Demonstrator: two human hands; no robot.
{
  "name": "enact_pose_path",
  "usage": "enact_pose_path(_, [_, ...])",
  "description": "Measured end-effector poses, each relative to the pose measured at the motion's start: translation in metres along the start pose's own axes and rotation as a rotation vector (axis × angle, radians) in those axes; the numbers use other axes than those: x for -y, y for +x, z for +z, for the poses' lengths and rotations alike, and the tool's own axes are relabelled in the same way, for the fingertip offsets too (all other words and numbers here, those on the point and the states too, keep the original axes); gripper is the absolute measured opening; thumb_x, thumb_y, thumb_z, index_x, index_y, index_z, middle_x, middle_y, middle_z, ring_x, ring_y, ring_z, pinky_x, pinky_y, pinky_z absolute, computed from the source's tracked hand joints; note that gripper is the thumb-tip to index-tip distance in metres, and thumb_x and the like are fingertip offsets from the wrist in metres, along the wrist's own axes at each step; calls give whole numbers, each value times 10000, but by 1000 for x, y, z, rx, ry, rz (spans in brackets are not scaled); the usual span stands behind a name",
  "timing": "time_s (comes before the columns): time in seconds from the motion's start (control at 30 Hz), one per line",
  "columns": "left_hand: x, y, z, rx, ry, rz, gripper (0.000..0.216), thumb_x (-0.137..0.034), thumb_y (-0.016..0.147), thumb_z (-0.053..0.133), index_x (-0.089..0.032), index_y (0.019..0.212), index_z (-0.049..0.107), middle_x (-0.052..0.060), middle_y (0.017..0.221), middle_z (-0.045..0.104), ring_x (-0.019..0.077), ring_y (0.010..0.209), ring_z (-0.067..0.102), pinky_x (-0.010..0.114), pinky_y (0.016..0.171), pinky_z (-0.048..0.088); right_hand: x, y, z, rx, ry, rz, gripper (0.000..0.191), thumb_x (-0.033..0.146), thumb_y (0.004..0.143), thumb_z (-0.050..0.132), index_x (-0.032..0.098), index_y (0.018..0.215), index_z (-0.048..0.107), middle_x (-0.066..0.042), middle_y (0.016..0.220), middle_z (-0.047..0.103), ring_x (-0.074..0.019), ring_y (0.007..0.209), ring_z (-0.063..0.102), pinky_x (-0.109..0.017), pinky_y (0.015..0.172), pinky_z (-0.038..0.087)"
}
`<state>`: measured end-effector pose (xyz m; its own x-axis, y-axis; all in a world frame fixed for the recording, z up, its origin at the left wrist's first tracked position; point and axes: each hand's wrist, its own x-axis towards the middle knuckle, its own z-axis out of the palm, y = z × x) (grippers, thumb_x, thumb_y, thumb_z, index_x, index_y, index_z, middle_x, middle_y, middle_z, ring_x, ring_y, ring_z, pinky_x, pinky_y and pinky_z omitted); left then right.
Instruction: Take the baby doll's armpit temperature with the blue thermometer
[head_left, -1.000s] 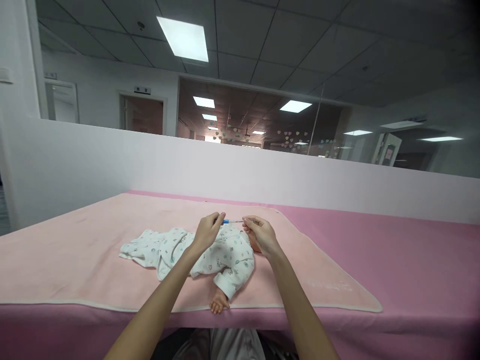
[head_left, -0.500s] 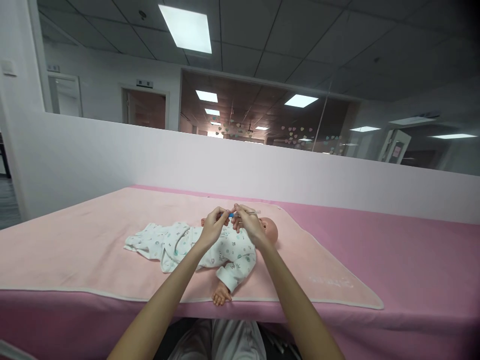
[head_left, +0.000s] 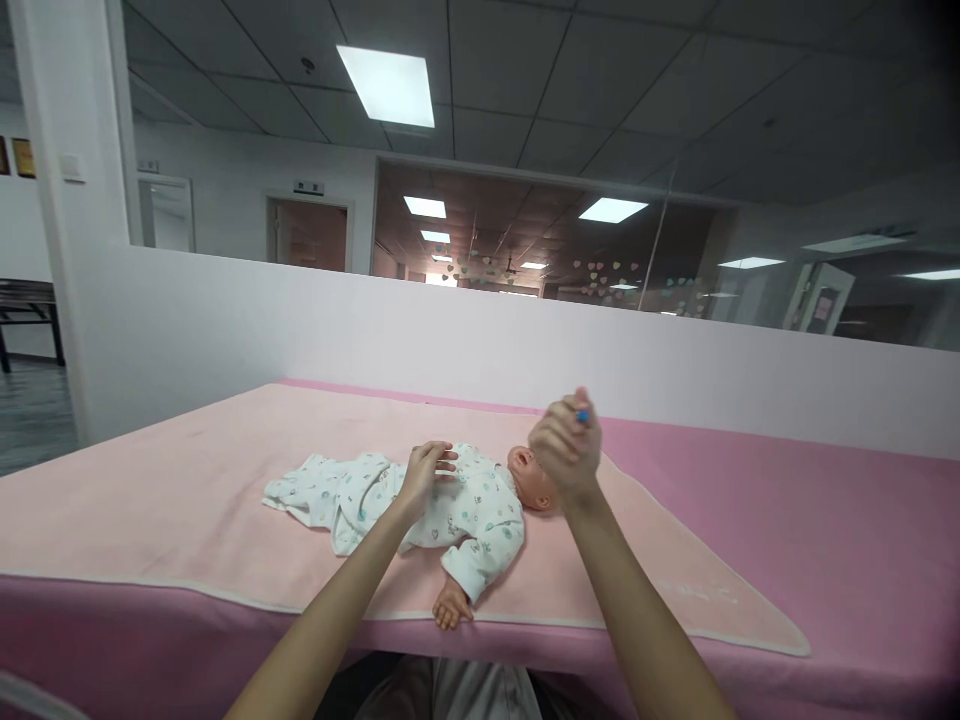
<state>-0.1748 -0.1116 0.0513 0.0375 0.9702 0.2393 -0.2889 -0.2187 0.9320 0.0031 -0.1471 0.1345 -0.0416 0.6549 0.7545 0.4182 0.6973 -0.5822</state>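
A baby doll (head_left: 480,495) in a white printed outfit lies on its back, its head to the right and one arm stretched toward the near edge. Above the doll's head is my right hand (head_left: 564,450), raised and blurred, with the fingers wrapped in a fist. From its top pokes the blue end (head_left: 582,415) of a thin stick, perhaps a thermometer; the fist hides the rest. My left hand (head_left: 429,475) hovers over the doll's torso with nothing in it, fingers stretched and apart. Whether it touches the cloth, I cannot tell.
Under the doll is a peach blanket (head_left: 187,500) with a white border, spread over a pink-covered table (head_left: 750,500). Behind it stands a white half-wall (head_left: 450,330) with glass above. A dark table (head_left: 30,305) is beyond the opening at left.
My hands have come apart. My right hand has moved up and right with the blue-ended stick in its fist; my left hand has let go and lowered slightly. The view has shifted a little.
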Motion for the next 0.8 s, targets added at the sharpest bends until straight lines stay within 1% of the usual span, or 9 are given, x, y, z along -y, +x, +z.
enact_pose_path(0.07, [5,0,5,12,9,-20,292,-397,681,531,-148,833,543,72,826,587,119,628,550,265,558,485,1,-5,5,-5,-19,-45,381,439,825,402,108,761,580,8,729,579,-57,589,522,-204,579,468])
enact_pose_path(0.13, [10,2,8,24,22,-21,282,-391,685,521,-146,824,545,68,813,586,123,630,551,262,546,479,4,-7,13,34,-9,-61,499,471,829,324,139,534,551,39,515,537,-38,413,432,-164,442,402])
enact_pose_path(0.17, [12,2,9,22,40,-5,279,-392,695,506,-147,821,548,68,811,586,134,662,558,262,553,477,6,-8,16,41,15,-57,535,463,842,270,155,493,536,38,468,525,-40,364,395,-166,395,368])
enact_pose_path(0.27, [20,6,11,-13,171,118,252,-371,724,462,-150,776,571,61,804,597,165,805,561,272,648,467,6,-15,22,0,7,-46,536,374,871,188,126,613,588,-1,535,579,-50,367,418,-174,379,333])
enact_pose_path(0.37, [25,13,15,0,321,216,239,-341,731,448,-149,730,591,48,781,615,159,817,556,285,744,434,-10,-35,17,2,-193,-71,386,351,820,361,151,582,590,-10,540,575,-69,458,458,-175,446,342])
enact_pose_path(0.5, [27,23,30,86,508,310,239,-306,750,433,-156,799,612,46,851,638,153,839,557,277,787,416,-48,-79,-4,183,-397,0,228,347,773,479,187,712,630,-23,692,626,-121,629,538,-211,576,380])
enact_pose_path(0.67, [44,31,48,73,1154,426,291,-333,752,456,-160,906,633,93,922,630,236,920,514,369,822,363,-87,-123,-37,401,-394,285,269,391,787,428,210,842,620,-31,873,634,-173,790,570,-270,693,427])
enact_pose_path(0.73, [56,30,51,80,1268,419,274,-319,761,451,-172,896,638,97,918,626,246,915,506,382,804,352,-97,-132,-45,425,-468,303,273,372,787,415,204,878,611,-39,919,623,-182,839,562,-287,739,424])
enact_pose_path(0.8, [66,26,51,78,1268,473,244,-274,788,418,-209,883,634,63,914,624,220,916,497,368,811,333,-105,-135,-51,445,-569,268,279,324,796,380,203,912,603,-45,957,611,-187,893,545,-303,784,410])
